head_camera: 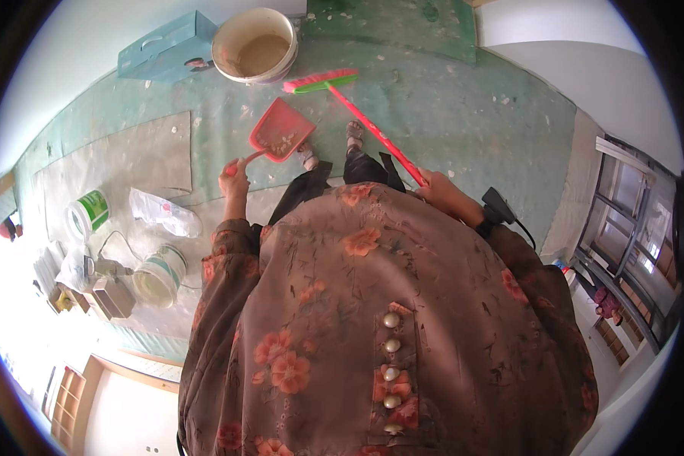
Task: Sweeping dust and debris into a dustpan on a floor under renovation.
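Observation:
My left hand is closed around the handle of a red plastic dustpan. Small pale debris lies in the pan near its handle end, and the pan is close to my left foot. In my right hand is the red stick of a broom, which slants away from me to the upper left. Its green head with pink bristles is beyond my feet, just right of a large dirty white bucket. The bucket's inside is coated tan.
Green protective sheeting with pale specks covers the floor. A light blue carton stands by the wall. Left are a green-white pail, a plastic bag, another bucket and boxes. A metal-framed structure rises at right.

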Demonstrator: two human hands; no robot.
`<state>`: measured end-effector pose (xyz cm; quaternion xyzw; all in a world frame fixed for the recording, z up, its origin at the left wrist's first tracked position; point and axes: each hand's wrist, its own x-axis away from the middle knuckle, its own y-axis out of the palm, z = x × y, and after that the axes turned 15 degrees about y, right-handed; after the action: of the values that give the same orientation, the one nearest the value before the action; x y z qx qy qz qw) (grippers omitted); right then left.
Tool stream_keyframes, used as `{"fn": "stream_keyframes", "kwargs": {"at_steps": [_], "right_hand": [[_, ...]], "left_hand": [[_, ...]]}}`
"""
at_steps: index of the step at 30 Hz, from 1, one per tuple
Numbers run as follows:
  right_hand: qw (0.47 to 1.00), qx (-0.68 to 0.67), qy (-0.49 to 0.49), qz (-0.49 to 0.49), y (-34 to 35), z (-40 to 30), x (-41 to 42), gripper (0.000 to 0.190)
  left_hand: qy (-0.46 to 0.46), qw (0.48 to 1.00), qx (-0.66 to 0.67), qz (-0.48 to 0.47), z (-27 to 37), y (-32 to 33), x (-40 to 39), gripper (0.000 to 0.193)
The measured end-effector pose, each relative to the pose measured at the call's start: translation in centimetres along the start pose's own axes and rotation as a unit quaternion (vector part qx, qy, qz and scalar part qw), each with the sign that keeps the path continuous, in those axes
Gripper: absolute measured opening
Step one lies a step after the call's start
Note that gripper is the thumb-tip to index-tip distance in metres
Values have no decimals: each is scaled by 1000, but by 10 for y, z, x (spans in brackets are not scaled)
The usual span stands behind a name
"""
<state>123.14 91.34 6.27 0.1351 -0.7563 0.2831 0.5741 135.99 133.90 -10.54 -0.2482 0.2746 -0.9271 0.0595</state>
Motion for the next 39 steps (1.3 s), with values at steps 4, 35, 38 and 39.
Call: {"fn": "stream_keyframes", "kwargs": {"at_steps": [4, 35, 38, 39], "right_hand": [[999, 33, 6, 2, 20, 13, -32, 44], [975, 3, -158, -159, 25, -47, -14, 35], [966, 31, -196, -166, 17, -85, 26, 36], [960, 32, -227, -163, 18, -94, 31, 34]], "left_hand": [[28, 999, -18, -7, -4, 4, -2, 38], [-29, 996, 47, 76, -46, -33, 22, 32], [-25, 992, 91, 82, -42, -51, 33, 31], [-37, 988, 115, 99, -47, -57, 39, 30]]}}
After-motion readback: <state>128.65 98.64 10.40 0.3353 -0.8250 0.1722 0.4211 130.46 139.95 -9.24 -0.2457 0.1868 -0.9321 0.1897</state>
